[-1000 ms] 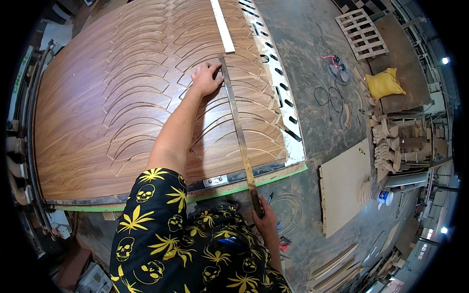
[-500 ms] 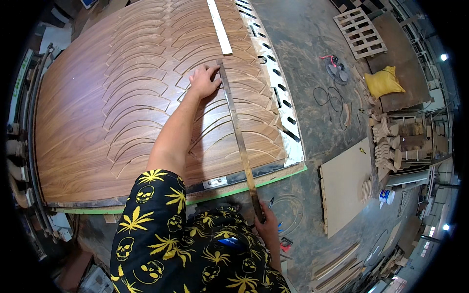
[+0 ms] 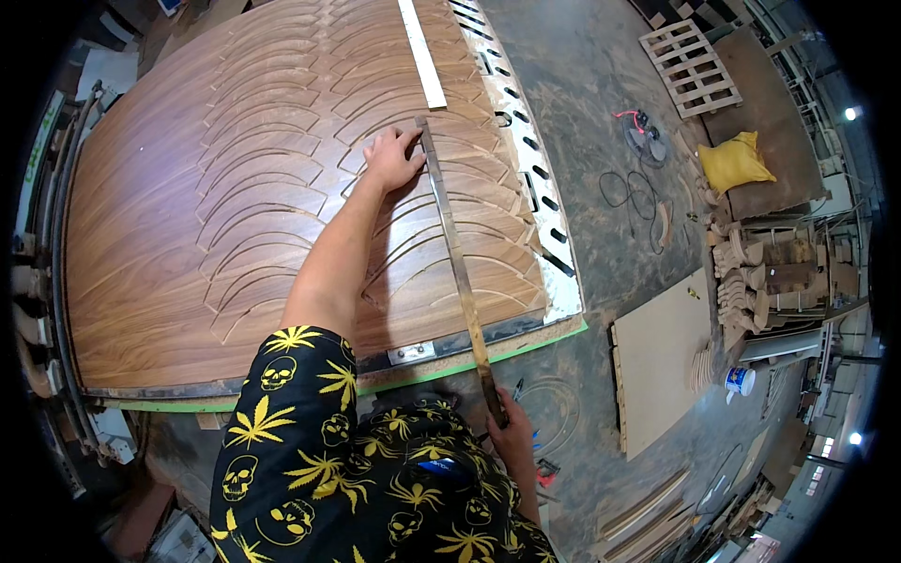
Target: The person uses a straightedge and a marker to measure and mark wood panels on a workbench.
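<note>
A long, narrow, worn wooden strip (image 3: 456,258) lies slantwise over a large brown wood-grain board (image 3: 141,281) cut with rows of curved, crescent-like outlines. Near its far end, my left hand (image 3: 394,158) has bent fingers, their tips and thumb against the strip's left side. Closed round the darker near end, my right hand (image 3: 512,433) holds it just past the board's front edge; part of that grip is hidden. Beyond the far tip, a white strip (image 3: 422,56) rests on the board.
A white slotted metal rail (image 3: 531,169) runs along the board's right side. On the dusty floor are a corded tool (image 3: 644,141), a wooden pallet (image 3: 690,68), a yellow sack (image 3: 737,161), a pale panel (image 3: 662,366) and a white-and-blue bucket (image 3: 740,380).
Almost nothing differs. The view has shifted very slightly, while both hands and the wooden strip keep their places.
</note>
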`<state>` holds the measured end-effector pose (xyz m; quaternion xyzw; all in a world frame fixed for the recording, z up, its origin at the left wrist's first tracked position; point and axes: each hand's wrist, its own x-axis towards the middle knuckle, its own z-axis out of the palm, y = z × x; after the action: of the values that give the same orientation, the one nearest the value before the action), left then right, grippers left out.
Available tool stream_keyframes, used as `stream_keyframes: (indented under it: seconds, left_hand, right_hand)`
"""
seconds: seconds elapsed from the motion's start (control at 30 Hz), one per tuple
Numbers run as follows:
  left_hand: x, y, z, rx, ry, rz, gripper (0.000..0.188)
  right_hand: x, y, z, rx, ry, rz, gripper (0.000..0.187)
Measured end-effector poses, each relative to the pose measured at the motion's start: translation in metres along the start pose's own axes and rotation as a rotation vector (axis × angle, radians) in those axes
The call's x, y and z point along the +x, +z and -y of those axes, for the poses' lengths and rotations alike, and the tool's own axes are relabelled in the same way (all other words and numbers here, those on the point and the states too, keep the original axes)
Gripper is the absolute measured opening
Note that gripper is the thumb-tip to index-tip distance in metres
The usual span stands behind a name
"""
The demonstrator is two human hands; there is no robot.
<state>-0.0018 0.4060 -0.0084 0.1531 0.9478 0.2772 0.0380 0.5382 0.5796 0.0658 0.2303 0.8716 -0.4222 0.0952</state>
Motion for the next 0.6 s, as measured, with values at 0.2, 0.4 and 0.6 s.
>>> stream_keyframes:
  seconds: [0.2, 0.4, 0.6]
  left_hand:
    - [0.000, 0.001, 0.000, 0.005, -0.007, -0.001, 0.063]
    - [0.001, 0.003, -0.002, 0.000, -0.005, -0.008, 0.066]
    - [0.000, 0.001, -0.002, -0.007, -0.034, -0.021, 0.069]
  right_hand:
    - [0.005, 0.000, 0.003, 0.002, 0.102, 0.027, 0.054]
    - [0.005, 0.008, -0.004, -0.002, 0.080, 0.003, 0.053]
    - [0.006, 0.006, 0.008, 0.010, 0.118, 0.020, 0.050]
